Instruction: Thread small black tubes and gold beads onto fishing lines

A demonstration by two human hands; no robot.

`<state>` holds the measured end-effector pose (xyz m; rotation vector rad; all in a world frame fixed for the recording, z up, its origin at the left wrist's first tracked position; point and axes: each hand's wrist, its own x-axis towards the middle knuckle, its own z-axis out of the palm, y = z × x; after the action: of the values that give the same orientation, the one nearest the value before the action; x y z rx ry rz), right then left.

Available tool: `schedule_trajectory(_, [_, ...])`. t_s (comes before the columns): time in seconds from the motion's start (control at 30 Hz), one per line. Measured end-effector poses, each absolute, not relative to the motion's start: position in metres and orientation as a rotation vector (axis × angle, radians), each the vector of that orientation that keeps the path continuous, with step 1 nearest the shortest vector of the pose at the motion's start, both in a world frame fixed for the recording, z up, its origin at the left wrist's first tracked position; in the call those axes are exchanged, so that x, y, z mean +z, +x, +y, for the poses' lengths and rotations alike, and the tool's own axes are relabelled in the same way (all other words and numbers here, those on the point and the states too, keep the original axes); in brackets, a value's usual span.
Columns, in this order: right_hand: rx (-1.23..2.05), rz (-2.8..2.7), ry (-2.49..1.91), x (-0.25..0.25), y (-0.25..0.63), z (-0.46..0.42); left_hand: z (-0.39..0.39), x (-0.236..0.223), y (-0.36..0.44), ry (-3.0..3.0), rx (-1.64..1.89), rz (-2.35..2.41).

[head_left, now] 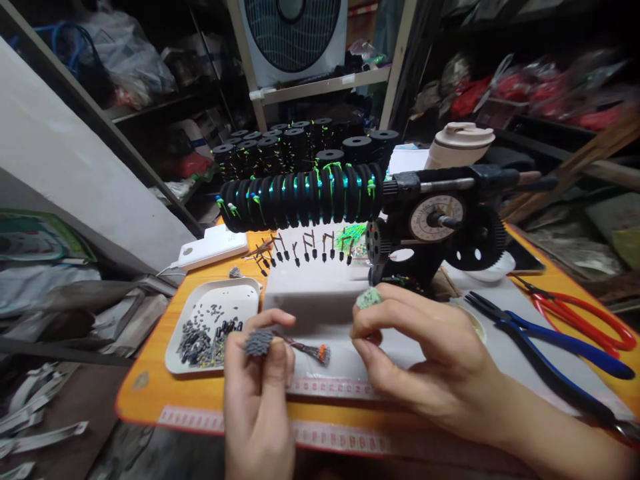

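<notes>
My left hand (260,393) is closed around a bundle of thin dark strands. Its packed grey tips (259,343) show above the thumb, and strands with an orange band (321,353) stick out to the right. My right hand (420,347) is apart from it, thumb and index finger brought together. A pale green speckled lump (369,298) sits in its curled fingers; whether anything is in the fingertip pinch I cannot tell. Behind both hands is a black ribbed roller (305,197) wound with green line, on a geared device (435,220) with a dial. Several small dark pieces hang below the roller.
A white tray (176,353) of small grey and black pieces lies left. Blue-handled pliers (550,347) and a red-handled tool (580,313) lie right. A white power bank (213,247), black spools (295,143) and a lidded cup (460,143) stand farther back.
</notes>
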<state>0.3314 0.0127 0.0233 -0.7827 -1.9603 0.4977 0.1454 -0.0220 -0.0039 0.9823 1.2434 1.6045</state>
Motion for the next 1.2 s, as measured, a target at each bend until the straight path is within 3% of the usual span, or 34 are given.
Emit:
schedule_trajectory(0.2, [0.51,-1.96,-0.847,0.021,0.33,0.011,-0.03,-0.012,0.165,0.875,1.36,0.958])
schedule_trajectory(0.5, [0.707,-1.807,-0.894,0.018,0.324,0.013,-0.036,-0.023,0.18,0.766,1.274,1.064])
schedule_trajectory(0.6, [0.749,-1.778,-0.889,0.016,0.323,0.013,-0.036,-0.025,0.184,0.801,1.303,1.182])
schedule_trajectory(0.83, [0.411,-1.891,-0.809,0.014,0.324,0.01,-0.035,-0.02,0.187,0.859,1.395,1.189])
schedule_trajectory(1.2, [0.538,-1.897,-0.821,0.012,0.327,0.013,-0.028,-0.009,0.179,0.639,1.467,0.88])
